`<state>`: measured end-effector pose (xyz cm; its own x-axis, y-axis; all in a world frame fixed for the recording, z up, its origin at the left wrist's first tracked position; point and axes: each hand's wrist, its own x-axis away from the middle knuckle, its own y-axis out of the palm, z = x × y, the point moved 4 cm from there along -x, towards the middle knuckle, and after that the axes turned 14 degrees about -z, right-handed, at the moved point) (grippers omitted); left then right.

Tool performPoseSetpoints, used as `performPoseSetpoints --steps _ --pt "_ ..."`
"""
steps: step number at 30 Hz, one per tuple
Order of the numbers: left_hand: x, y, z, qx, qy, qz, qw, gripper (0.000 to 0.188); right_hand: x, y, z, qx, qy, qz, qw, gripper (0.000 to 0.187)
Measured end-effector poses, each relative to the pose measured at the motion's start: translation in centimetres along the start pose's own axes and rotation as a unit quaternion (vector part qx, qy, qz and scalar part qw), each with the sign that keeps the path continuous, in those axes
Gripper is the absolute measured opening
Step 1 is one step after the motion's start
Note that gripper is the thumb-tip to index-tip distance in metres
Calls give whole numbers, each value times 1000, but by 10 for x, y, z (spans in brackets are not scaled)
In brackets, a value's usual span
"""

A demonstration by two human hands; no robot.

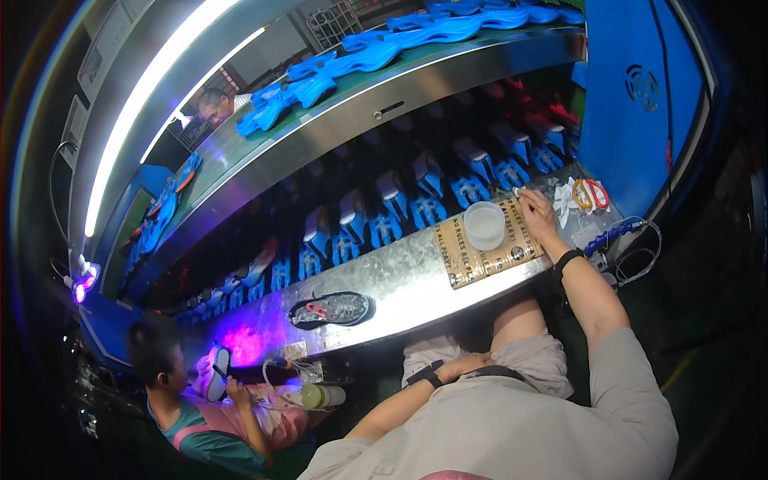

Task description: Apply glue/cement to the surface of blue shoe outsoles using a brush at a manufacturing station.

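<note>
My right hand (pixel 538 214) is at the far right corner of a brown printed cardboard sheet (pixel 452 260) on the metal bench. Its fingers are bent together near a small white scrap (pixel 518 191); whether they grip it is too small to tell. Just left of that hand, a translucent round plastic tub (pixel 484 226) stands on the cardboard. My left hand (pixel 466 366) lies on my lap, fingers loosely stretched and holding nothing. Farther left along the bench lies a dark shoe (pixel 330 310) with a grey speckled face and a red mark.
Crumpled white paper (pixel 565 198), yellow and red rings (pixel 590 194) and a blue segmented hose (pixel 606 238) are at the right. Behind the bench hang several shoes on blue holders (pixel 388 228); above runs a conveyor (pixel 320 120). A co-worker (pixel 172 384) at left holds a shoe (pixel 217 373).
</note>
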<state>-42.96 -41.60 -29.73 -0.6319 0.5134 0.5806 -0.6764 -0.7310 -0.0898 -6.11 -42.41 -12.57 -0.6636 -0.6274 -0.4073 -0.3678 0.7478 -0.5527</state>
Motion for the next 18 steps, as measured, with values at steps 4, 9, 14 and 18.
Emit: performPoseSetpoints --steps 4,9,14,18 --pt "8 -8 11 25 -25 17 999 63 -2 -4 3 10 -12 10 1000 21" --pt "38 -19 66 97 -1 29 995 63 -3 -6 4 13 -21 18 1000 20" --pt "17 -12 34 117 28 55 991 64 -2 -1 1 20 -10 6 1000 20" --pt "11 -11 27 132 26 51 990 64 -1 -2 -1 15 -22 14 1000 19"
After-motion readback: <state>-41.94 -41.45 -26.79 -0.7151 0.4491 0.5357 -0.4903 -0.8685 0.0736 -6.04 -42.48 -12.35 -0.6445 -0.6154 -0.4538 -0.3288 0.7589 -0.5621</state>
